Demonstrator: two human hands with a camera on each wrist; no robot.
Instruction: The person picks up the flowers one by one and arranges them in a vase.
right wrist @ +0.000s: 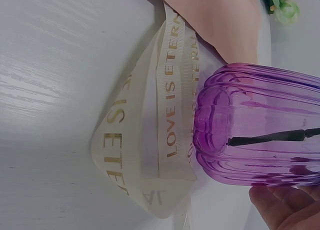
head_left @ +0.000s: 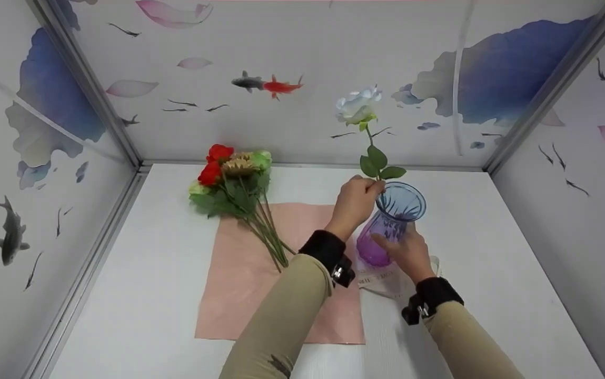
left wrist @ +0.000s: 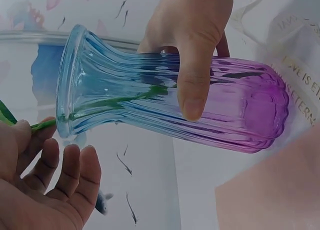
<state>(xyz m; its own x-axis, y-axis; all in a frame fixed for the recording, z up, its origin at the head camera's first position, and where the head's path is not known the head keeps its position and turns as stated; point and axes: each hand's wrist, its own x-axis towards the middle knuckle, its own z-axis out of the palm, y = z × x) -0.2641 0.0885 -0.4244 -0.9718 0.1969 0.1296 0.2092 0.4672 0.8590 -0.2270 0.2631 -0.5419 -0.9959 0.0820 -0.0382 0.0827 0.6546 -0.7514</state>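
A white rose with green leaves stands upright, its stem pinched between thumb and forefinger of my left hand. That hand is at the rim of a ribbed glass vase, blue above and purple below. Through the glass the stem shows inside, and its dark lower end lies within the purple part. My right hand grips the vase's body, with the thumb across one side in the left wrist view. The left hand's other fingers are loosely bent beside the rim.
Red, green and gold-brown flowers lie bunched at the left, their stems over a pink sheet. Below the vase a cream ribbon with gold lettering lies looped on the white table. Printed panels enclose the back and sides.
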